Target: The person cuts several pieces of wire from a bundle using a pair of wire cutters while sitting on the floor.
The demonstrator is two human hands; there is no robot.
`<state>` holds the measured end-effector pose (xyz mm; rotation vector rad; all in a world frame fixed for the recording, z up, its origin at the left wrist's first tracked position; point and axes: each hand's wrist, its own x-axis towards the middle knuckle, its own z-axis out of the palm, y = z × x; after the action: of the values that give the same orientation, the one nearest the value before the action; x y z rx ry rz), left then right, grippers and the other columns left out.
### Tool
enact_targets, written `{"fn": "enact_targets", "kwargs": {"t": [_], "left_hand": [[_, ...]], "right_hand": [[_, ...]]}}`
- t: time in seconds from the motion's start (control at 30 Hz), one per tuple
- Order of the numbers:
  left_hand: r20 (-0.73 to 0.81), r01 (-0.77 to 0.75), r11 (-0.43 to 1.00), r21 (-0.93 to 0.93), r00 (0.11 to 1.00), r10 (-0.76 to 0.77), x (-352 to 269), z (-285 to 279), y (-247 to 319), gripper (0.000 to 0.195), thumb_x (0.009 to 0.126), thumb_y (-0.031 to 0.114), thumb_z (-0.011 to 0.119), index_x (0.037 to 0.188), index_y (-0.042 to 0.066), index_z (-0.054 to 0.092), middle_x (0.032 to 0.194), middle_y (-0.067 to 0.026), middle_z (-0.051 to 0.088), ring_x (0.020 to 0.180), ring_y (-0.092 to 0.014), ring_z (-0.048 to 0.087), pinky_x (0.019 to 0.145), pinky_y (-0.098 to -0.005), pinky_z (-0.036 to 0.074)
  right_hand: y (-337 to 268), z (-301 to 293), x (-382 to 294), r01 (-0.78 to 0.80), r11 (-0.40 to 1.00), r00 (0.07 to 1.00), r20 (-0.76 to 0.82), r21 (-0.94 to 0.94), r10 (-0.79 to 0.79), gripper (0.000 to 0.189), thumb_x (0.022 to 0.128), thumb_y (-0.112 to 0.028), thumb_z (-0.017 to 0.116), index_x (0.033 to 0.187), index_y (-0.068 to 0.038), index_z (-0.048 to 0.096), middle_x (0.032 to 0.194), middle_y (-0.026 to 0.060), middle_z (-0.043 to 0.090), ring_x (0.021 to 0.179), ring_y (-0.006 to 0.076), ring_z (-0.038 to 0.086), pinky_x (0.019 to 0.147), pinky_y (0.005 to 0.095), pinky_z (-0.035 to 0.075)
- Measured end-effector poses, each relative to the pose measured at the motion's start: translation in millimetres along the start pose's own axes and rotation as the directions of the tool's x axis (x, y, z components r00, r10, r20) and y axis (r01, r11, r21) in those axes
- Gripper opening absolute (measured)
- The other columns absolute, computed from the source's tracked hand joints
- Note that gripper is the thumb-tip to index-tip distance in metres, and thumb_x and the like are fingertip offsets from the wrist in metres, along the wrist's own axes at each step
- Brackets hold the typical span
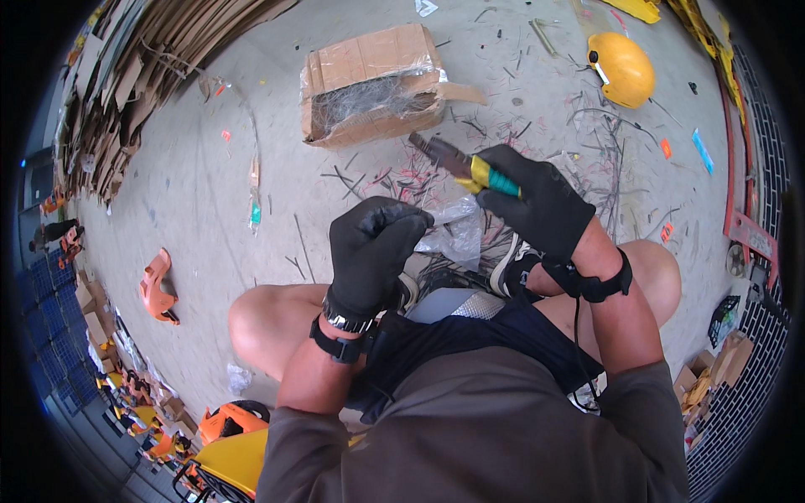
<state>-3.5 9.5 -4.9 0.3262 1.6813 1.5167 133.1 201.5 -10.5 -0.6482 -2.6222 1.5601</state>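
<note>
In a black glove, my right hand (534, 195) is closed around a pair of pliers (462, 165) with green and yellow wrapped handles; the dark jaws point up and left. My left hand (377, 251), also black-gloved, is curled with thumb and fingertips together in front of my lap; whether something thin is pinched there cannot be told. Clear plastic film (454, 234) lies on the floor between the hands. Cut black and red wire pieces (409, 182) are scattered around it. Beyond them sits an open cardboard box (371, 56) with a tangle of fine greyish strands inside.
A yellow helmet-like shell (622, 69) lies at the upper right, an orange plastic part (157, 286) at the left. Flattened cardboard (126, 94) is stacked at the upper left. A red metal frame (748, 236) stands along the right side. Orange and yellow parts (233, 453) lie behind me.
</note>
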Motion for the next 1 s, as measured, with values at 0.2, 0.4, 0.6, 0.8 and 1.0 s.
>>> {"fn": "enact_targets", "kwargs": {"t": [0.2,0.4,0.6,0.8,1.0], "left_hand": [[0.06,0.033,0.999,0.023,0.998,-0.034,-8,-11,2,0.009,0.084,-0.002,0.066,0.092,-0.005,0.069,0.083,-0.0085,0.072,0.074,-0.011,0.064,0.068,-0.0249,0.051],[0.091,0.023,0.999,0.043,0.995,-0.027,-14,-24,3,0.009,0.08,-0.003,0.065,0.087,-0.004,0.071,0.076,-0.0064,0.07,0.06,-0.006,0.056,0.053,-0.0206,0.043],[0.13,-0.084,0.993,0.082,0.989,0.073,-14,-32,3,0.008,0.079,-0.004,0.064,0.084,-0.005,0.07,0.075,-0.009,0.07,0.064,-0.011,0.061,0.059,-0.024,0.048],[0.15,-0.1,0.984,0.147,0.986,0.078,-13,-43,7,0.01,0.075,-0.004,0.065,0.083,-0.005,0.071,0.072,-0.0092,0.068,0.062,-0.013,0.062,0.056,-0.0245,0.048],[0.087,-0.146,0.968,0.204,0.988,0.131,-14,-42,8,0.012,0.071,-0.007,0.062,0.078,-0.005,0.072,0.062,-0.0041,0.061,0.051,-0.009,0.052,0.047,-0.023,0.039]], "right_hand": [[13,-19,6,-0.012,0.997,0.984,-0.179,-0.074,-0.001,0.036,0.085,-0.018,0.067,0.117,-0.009,0.053,0.084,0.0202,0.065,0.08,0.0416,0.064,0.068,0.0467,0.049],[20,-33,10,-0.044,0.996,0.965,-0.262,-0.075,0.023,0.032,0.086,-0.019,0.066,0.114,-0.011,0.054,0.081,0.018,0.065,0.078,0.0402,0.065,0.068,0.0456,0.049],[26,-35,12,-0.052,0.994,0.952,-0.305,-0.092,0.022,0.034,0.086,-0.018,0.068,0.116,-0.011,0.054,0.083,0.017,0.066,0.078,0.0391,0.065,0.069,0.0446,0.05],[27,-40,13,-0.031,0.991,0.934,-0.357,-0.132,-0.019,0.036,0.085,-0.016,0.069,0.117,-0.01,0.054,0.084,0.0178,0.065,0.078,0.039,0.065,0.068,0.0433,0.05],[36,-52,11,-0.007,0.988,0.91,-0.41,-0.152,-0.057,0.035,0.085,-0.016,0.069,0.116,-0.009,0.055,0.087,0.0182,0.065,0.081,0.0402,0.064,0.07,0.0435,0.05]]}}
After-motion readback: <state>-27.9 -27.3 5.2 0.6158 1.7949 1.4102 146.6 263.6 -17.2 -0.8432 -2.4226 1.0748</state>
